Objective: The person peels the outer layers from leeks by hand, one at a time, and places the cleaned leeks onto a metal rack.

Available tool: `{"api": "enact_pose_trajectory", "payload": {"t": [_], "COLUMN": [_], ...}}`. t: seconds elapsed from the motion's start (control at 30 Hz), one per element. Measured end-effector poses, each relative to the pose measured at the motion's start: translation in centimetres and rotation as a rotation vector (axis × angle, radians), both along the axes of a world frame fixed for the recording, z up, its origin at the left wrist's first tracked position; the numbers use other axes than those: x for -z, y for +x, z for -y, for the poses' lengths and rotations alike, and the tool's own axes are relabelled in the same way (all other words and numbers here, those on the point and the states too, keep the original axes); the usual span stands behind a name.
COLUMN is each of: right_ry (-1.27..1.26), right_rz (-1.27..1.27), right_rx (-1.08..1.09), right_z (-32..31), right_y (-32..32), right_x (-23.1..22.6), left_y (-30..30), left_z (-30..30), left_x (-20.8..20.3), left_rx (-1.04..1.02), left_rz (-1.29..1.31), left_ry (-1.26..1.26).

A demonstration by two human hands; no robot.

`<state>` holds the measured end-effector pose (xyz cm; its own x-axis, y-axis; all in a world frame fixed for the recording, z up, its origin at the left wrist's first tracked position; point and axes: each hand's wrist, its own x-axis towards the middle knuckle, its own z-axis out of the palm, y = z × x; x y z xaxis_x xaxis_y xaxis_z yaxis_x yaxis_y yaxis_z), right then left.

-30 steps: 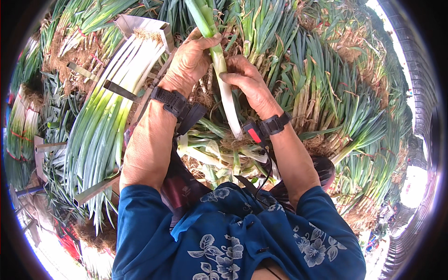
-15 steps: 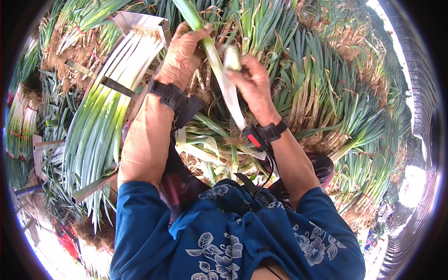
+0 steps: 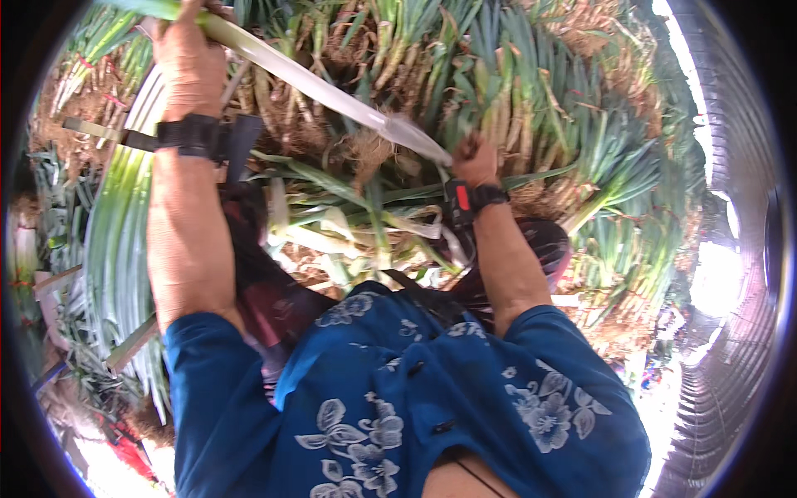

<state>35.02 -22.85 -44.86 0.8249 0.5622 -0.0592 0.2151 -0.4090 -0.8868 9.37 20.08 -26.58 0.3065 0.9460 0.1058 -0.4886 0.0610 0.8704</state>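
My left hand (image 3: 189, 62) is closed around a long green onion (image 3: 295, 70) near its green leaves, with the white stalk slanting down to the right. A pale, thin strip of outer skin (image 3: 415, 139) stretches from the stalk's lower end to my right hand (image 3: 475, 158), whose fingers are closed on it, somewhat blurred. Beneath my left arm, a row of cleaned green onions (image 3: 124, 183) lies in a metal rack (image 3: 133, 342), white ends away from me. Each wrist wears a black strap.
Bundles of green onions with roots (image 3: 519, 124) cover the ground ahead and to the right. Peeled skins and leaves (image 3: 332, 228) lie between my legs. A ribbed dark tube-like wall (image 3: 730, 124) curves along the right side.
My left hand has moved up and left with the green onion, which now lies flatter. My right hand has moved slightly down and right, drawing the skin strip out from the stalk.
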Motion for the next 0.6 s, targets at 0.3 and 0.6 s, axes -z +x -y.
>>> {"api": "enact_pose_trajectory", "payload": {"t": [0.3,0.6], "right_ry": [-0.036,0.396], "right_rz": [-0.455,-0.223], "right_rx": [0.276,-0.407], "right_z": [1.8,-19.4], "right_y": [-0.3,-13.4], "right_x": [-1.3,-20.9], "left_y": [1.1,3.3], "left_z": [4.3,9.2], "left_x": [-2.5,-0.7], "left_rx": [0.188,0.466], "left_rz": [0.357,0.220], "left_ry": [-0.169,-0.392]}}
